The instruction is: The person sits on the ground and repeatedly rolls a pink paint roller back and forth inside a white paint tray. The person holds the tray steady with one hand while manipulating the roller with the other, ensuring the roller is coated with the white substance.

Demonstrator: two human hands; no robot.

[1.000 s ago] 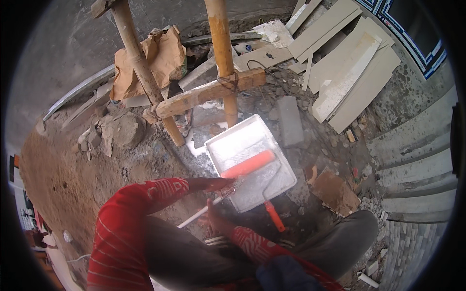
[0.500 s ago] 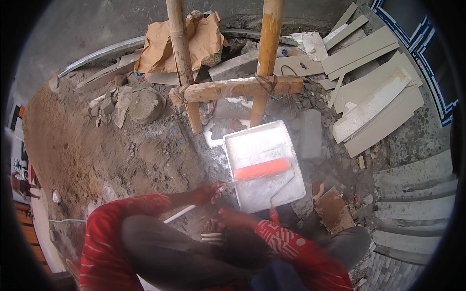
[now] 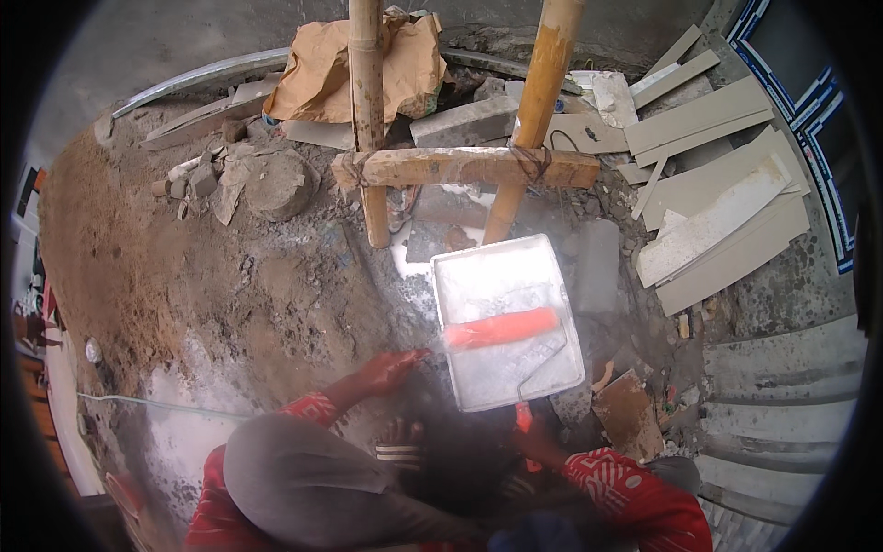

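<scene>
A white paint tray (image 3: 572, 354) lies on the ground in front of me, coated with white paint. Across it rests a paint roller (image 3: 501, 328) with an orange-pink sleeve, and its bent wire frame runs down to a red handle over the tray's near edge. My right hand (image 3: 536, 442) is closed around that handle, although the fingers are dim and partly hidden. To the left of the tray, my left hand (image 3: 394, 371) reaches toward the rim with fingers stretched out and nothing visible in them. My sandalled foot (image 3: 401, 443) shows between the arms.
Beyond the tray stands a bamboo ladder (image 3: 464, 167) with a wooden rung. Brown paper (image 3: 405, 69) lies behind it. Board offcuts (image 3: 717, 221) are piled at right, near concrete steps (image 3: 782, 359). A brick-coloured tile (image 3: 628, 416) lies right of the tray. White spill marks the ground at left.
My right hand has moved down and right onto the roller handle. My left hand has straightened out beside the tray. A white stick near it no longer shows. The view has shifted slightly.
</scene>
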